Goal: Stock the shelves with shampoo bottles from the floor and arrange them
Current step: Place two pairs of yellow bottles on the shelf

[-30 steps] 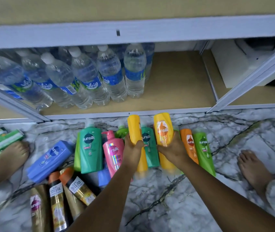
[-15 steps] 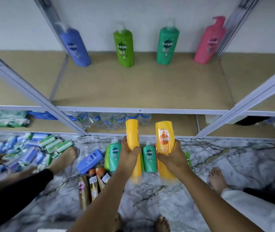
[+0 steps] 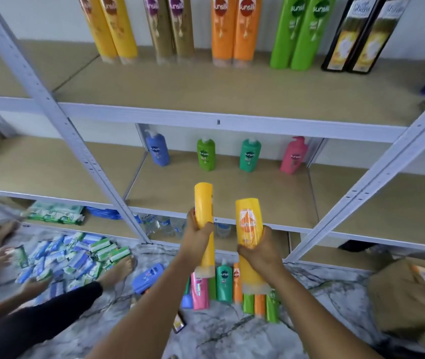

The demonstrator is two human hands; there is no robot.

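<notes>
While the white metal shelving (image 3: pixel 234 121) fills most of the view, its boards carry stock at three levels. Top shelf (image 3: pixel 206 92): pairs of tall bottles standing along the back wall — yellow (image 3: pixel 114 29), brown-gold (image 3: pixel 170 27), orange (image 3: pixel 236 32), green (image 3: pixel 300 35), black (image 3: pixel 361 37). Middle shelf (image 3: pixel 219 193): four pump bottles, spaced apart at the back — blue (image 3: pixel 157 151), green (image 3: pixel 206 155), teal (image 3: pixel 249 156), pink (image 3: pixel 293 156). Bottom shelf: water bottles (image 3: pixel 164 225) and green packets (image 3: pixel 56 213), partly hidden.

Marble floor (image 3: pixel 232 330): a cluster of shampoo bottles (image 3: pixel 223 286) lying below the hands; a heap of blue and green packets (image 3: pixel 71 257) to the left; a cardboard box (image 3: pixel 408 294) to the right.

Left hand (image 3: pixel 198 237): fingers curled round the middle of a yellow bottle (image 3: pixel 203 203), held upright, its top above the fist and its lower end below it.

Right hand (image 3: pixel 260 251): fingers and thumb wrapped round a second yellow bottle (image 3: pixel 249 221), label facing the camera, gripped below the label. Both bottles are held in front of the middle shelf, just beside each other but apart.
</notes>
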